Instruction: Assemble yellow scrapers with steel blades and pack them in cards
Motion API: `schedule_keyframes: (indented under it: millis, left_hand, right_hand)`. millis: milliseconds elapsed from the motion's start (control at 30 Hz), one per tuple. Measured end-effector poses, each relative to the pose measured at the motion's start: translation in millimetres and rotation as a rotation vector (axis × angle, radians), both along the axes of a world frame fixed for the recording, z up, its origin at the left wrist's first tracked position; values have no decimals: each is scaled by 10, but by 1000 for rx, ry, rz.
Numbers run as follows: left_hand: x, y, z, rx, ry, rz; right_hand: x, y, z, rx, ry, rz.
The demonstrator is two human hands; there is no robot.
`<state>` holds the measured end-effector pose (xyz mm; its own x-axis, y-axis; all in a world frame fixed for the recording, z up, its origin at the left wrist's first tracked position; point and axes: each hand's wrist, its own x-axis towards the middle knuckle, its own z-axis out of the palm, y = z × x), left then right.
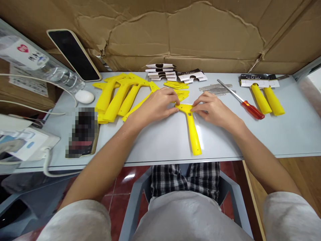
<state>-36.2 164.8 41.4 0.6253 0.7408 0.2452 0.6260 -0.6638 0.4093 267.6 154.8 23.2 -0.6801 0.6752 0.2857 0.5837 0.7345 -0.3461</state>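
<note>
A yellow plastic scraper lies on the grey table in front of me, its handle pointing toward my body. My left hand is closed, thumb and fingers pinching the left end of its wide head. At the right end of the head, my right hand is closed in a pinch as well. The fingertips partly cover the head, and whether a blade sits in it I cannot tell. Just beyond the left fingers lie small yellow plastic pieces. Thin metal blades are spread past my right hand.
Several yellow scraper handles are piled at left. A red-handled screwdriver and two carded scrapers lie at right. Folded cards are stacked at the back. Phones, a water bottle and a cabled power strip occupy the left.
</note>
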Motion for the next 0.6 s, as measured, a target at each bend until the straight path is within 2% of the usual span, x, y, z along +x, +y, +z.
schedule_keyframes:
  millis: [267, 433, 500, 600]
  left_hand:
    - [-7, 2, 7, 38, 46, 22]
    - [-44, 16, 117, 48, 25, 20]
    - [-68, -74, 222, 58, -14, 59]
    - [-92, -391, 322, 73, -82, 173]
  right_hand:
    - [10, 18, -27, 11, 14, -16]
    - [49, 12, 106, 44, 34, -82]
    - [83, -74, 200, 61, 91, -155]
    - [129, -365, 273, 67, 188, -265]
